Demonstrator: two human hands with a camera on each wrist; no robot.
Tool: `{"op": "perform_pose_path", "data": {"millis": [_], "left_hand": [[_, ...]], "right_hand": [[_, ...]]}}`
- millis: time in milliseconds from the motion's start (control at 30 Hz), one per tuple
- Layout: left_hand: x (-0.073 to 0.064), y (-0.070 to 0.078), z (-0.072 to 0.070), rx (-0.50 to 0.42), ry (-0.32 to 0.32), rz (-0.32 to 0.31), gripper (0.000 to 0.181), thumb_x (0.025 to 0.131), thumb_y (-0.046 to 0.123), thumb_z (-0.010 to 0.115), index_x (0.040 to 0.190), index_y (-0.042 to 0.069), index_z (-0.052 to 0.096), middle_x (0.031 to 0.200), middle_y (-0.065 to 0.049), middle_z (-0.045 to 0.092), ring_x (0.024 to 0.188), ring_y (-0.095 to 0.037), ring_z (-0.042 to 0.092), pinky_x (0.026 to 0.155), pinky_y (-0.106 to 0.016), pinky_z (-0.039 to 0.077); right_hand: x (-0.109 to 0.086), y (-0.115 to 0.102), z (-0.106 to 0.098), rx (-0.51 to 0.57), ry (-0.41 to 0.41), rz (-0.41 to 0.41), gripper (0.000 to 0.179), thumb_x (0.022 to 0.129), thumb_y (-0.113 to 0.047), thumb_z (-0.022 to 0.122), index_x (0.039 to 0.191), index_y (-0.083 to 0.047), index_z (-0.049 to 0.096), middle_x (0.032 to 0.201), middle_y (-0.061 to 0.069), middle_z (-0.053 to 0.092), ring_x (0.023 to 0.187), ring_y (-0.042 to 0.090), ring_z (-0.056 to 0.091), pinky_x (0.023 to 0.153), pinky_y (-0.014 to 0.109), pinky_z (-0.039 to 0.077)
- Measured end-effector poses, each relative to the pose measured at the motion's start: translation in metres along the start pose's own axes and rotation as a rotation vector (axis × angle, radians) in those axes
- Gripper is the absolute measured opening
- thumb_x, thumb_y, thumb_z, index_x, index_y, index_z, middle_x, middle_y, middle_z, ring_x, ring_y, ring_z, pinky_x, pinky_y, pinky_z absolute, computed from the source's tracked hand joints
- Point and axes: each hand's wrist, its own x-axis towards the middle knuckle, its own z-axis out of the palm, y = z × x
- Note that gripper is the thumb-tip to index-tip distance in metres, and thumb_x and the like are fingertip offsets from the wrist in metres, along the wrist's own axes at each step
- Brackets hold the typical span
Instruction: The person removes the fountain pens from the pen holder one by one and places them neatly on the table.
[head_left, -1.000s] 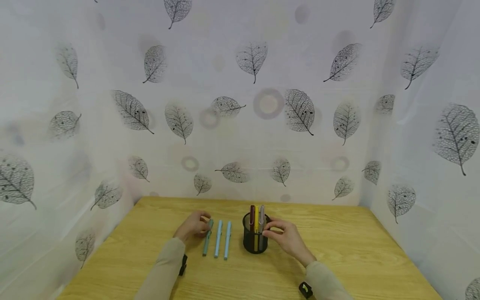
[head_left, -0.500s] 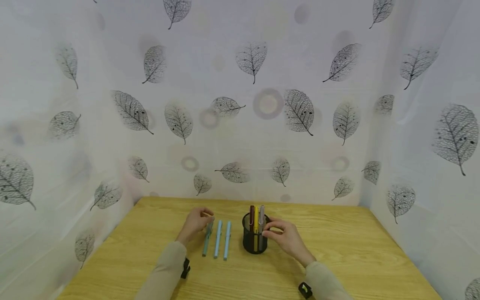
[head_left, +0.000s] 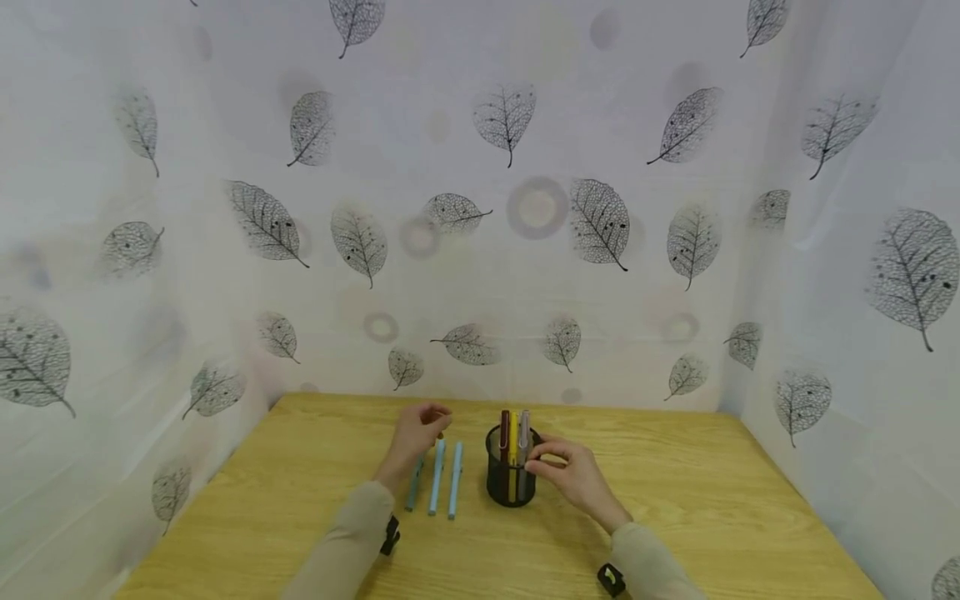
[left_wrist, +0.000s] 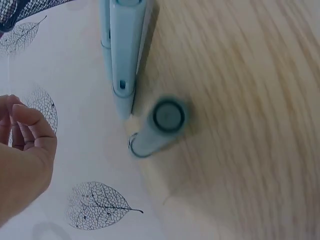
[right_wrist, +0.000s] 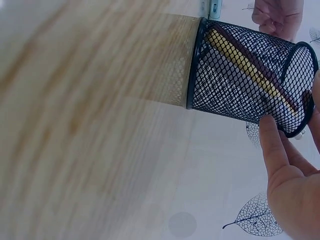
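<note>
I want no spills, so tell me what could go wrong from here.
The left hand is by the far ends of the slim grey-green pen and two slim light-blue pens, which lie close together; it might knock one askew.

The right hand touches the rim of the round black mesh cup, where slim dark red, yellow and grey pens poke out the top; a careless push could tip it.

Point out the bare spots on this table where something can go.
Bare table: right of the right hand; left of the left sleeve; and at the near side, between that and the right sleeve. Crowded: the middle, with three lying pens, the left hand and the mesh cup.
</note>
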Motion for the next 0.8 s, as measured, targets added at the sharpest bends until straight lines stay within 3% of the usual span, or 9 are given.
{"op": "perform_pose_path", "data": {"millis": [100,367,500,633,800], "left_hand": [[0.000,0.001,0.009,-0.015,-0.015,0.049,0.014,0.093,0.012,0.066,0.103,0.002,0.070,0.093,-0.017,0.069,0.069,-0.016,0.059,0.058,-0.030,0.052],[-0.003,0.007,0.027,-0.022,-0.087,0.108,0.016,0.094,0.017,0.066,0.106,0.006,0.070,0.093,-0.012,0.069,0.070,-0.012,0.060,0.060,-0.024,0.052],[-0.005,0.010,0.034,-0.039,-0.122,0.131,0.020,0.094,0.018,0.066,0.108,0.004,0.069,0.095,-0.014,0.069,0.071,-0.014,0.060,0.062,-0.033,0.055],[-0.006,0.012,0.042,-0.049,-0.148,0.141,0.022,0.094,0.022,0.066,0.109,0.005,0.069,0.093,-0.009,0.069,0.077,-0.022,0.062,0.067,-0.045,0.056],[-0.007,0.011,0.049,-0.058,-0.160,0.163,0.023,0.094,0.020,0.068,0.110,0.005,0.068,0.095,-0.007,0.069,0.084,-0.032,0.063,0.069,-0.050,0.056]], "right_hand": [[0.000,0.000,0.000,-0.002,0.001,-0.001,0.013,0.084,-0.023,0.076,0.092,-0.014,0.074,0.142,0.019,0.053,0.133,0.039,0.048,0.089,0.031,0.057],[-0.002,0.001,0.000,-0.002,0.004,0.000,0.012,0.084,-0.023,0.077,0.091,-0.014,0.074,0.141,0.019,0.053,0.133,0.040,0.048,0.089,0.031,0.057],[-0.002,0.002,0.001,-0.001,0.011,-0.002,0.012,0.084,-0.023,0.077,0.091,-0.014,0.075,0.140,0.020,0.054,0.132,0.040,0.048,0.089,0.032,0.057],[0.000,0.002,0.001,-0.001,0.018,-0.024,0.013,0.084,-0.023,0.077,0.091,-0.013,0.075,0.139,0.021,0.055,0.131,0.041,0.049,0.089,0.034,0.057],[0.002,0.001,0.000,0.006,0.016,-0.031,0.012,0.084,-0.023,0.077,0.091,-0.013,0.074,0.139,0.021,0.055,0.131,0.040,0.049,0.089,0.034,0.057]]}}
